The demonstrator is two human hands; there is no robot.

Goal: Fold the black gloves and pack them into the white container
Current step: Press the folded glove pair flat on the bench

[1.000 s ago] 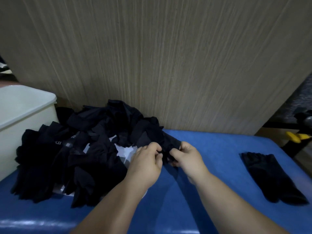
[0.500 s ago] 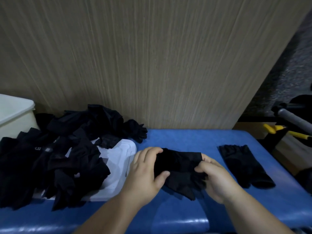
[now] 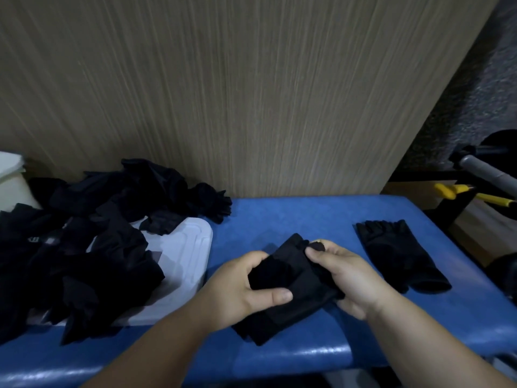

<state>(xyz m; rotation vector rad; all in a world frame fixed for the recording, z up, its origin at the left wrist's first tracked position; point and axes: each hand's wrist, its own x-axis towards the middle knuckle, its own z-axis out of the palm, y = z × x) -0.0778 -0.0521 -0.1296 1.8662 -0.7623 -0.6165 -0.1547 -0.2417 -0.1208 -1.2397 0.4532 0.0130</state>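
Black glove (image 3: 296, 278) is held between both hands, low over the blue table (image 3: 279, 214), near its front edge. Left hand (image 3: 237, 287) grips the glove's left end, thumb curled across the top and fingers tucked under. Right hand (image 3: 344, 273) pinches the right edge, fingertips curled over the fabric. The glove's lower part trails onto the table between the wrists. Fabric seems doubled over, though the dark cloth hides any crease.

Second glove (image 3: 397, 253) lies flat to the right, apart from the right hand. Heap of gloves (image 3: 92, 247) sits at left, partly on a white lid (image 3: 190, 247). White container (image 3: 11, 175) is at far left, behind the heap.
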